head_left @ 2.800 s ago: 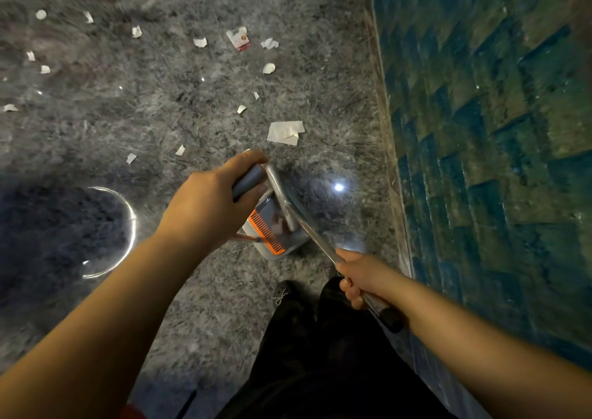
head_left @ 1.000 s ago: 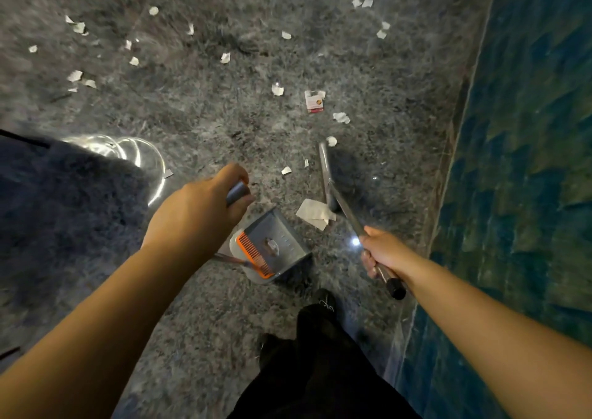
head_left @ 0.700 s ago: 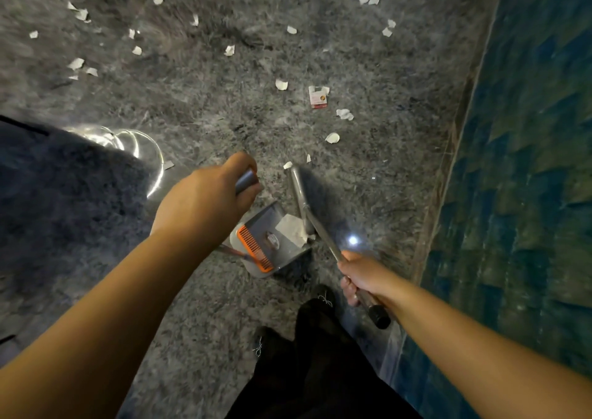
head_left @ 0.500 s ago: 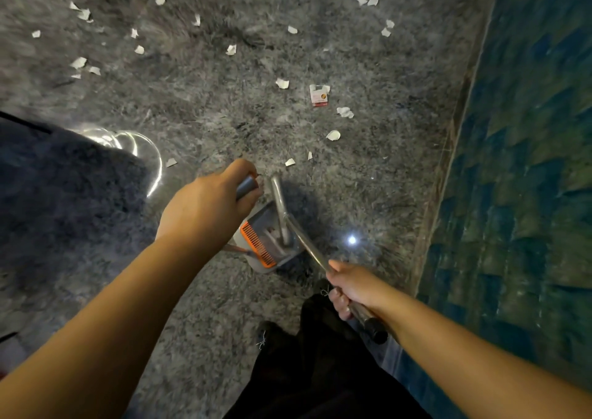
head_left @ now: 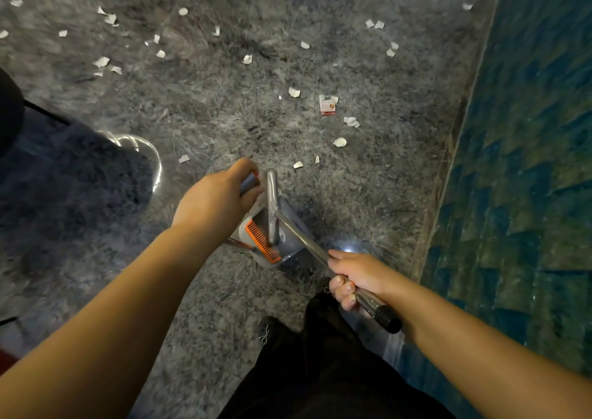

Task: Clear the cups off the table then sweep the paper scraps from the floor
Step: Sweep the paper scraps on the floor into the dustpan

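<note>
White torn paper scraps [head_left: 294,92] lie scattered over the grey speckled stone floor [head_left: 208,105], beyond the grey dustpan with its orange comb [head_left: 272,236]. My left hand [head_left: 214,202] grips the dustpan's handle; my right hand [head_left: 358,277] is wrapped round the silver metal broom pole [head_left: 301,236], whose head sits in the pan.

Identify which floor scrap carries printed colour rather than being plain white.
The red-and-white printed scrap, lying right of centre towards the blue wall; every other scrap visible looks plain white.
</note>
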A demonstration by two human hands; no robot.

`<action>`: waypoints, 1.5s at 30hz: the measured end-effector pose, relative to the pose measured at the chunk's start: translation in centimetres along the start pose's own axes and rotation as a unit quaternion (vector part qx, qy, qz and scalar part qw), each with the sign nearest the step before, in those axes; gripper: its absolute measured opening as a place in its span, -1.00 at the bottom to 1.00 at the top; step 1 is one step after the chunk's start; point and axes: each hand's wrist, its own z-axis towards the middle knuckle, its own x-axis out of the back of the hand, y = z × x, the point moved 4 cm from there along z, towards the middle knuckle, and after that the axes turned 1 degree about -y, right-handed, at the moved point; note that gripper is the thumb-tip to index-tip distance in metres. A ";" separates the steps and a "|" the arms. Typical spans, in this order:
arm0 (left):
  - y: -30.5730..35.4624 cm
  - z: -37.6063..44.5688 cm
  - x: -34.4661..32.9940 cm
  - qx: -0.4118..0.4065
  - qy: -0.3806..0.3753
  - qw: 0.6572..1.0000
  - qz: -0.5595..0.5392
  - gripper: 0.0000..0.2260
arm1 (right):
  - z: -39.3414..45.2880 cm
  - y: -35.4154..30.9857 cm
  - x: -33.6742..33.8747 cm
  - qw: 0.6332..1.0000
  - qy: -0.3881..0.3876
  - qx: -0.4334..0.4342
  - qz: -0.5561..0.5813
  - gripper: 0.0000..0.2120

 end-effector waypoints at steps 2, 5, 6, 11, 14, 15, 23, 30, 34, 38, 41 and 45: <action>-0.7 -1.2 0.2 0.013 0.007 1.000 -0.016 -0.78 | -0.8 -0.1 -0.3 1.000 0.007 0.012 0.000 -0.60; -1.8 -3.2 0.7 0.036 0.027 0.999 -0.021 -0.79 | -1.9 -0.3 -0.9 0.999 0.019 0.032 -0.003 -0.59; -2.2 -3.9 1.0 0.042 0.034 0.998 -0.025 -0.80 | -2.2 -0.4 -1.2 0.999 0.023 0.039 -0.006 -0.58; -3.6 -6.2 2.8 0.076 0.065 0.994 -0.049 -0.82 | -2.7 -0.5 -2.6 0.997 0.036 0.061 -0.031 -0.57; -4.5 -7.3 4.1 0.088 0.071 0.992 -0.051 -0.83 | -2.4 -0.3 -3.4 0.996 0.037 0.074 -0.042 -0.56; -4.8 -7.8 4.6 0.092 0.074 0.992 -0.053 -0.82 | -2.3 -0.3 -3.5 0.995 0.038 0.078 -0.045 -0.55; -8.1 -10.0 6.5 0.120 0.089 0.987 -0.052 -0.81 | 0.6 -1.1 -3.1 0.990 0.076 0.091 -0.076 -0.55; -10.1 -8.4 5.5 0.163 0.064 0.984 -0.040 -0.83 | 6.2 -4.8 -1.1 0.977 0.114 0.069 -0.170 -0.52; -10.7 -6.7 4.9 0.180 0.058 0.982 -0.020 -0.82 | 10.1 -6.6 -1.4 0.966 0.118 0.055 -0.222 -0.53; -11.2 -5.6 5.2 0.200 0.075 0.976 -0.034 -0.85 | 12.6 -6.7 -2.9 0.962 0.099 0.018 -0.254 -0.50; -11.2 -5.1 4.9 0.212 0.081 0.973 -0.042 -0.85 | 13.0 -5.5 -4.2 0.956 0.074 -0.016 -0.283 -0.51; -11.0 -4.6 4.7 0.206 0.091 0.974 -0.029 -0.83 | 12.3 -3.4 -5.4 0.939 0.035 -0.048 -0.339 -0.50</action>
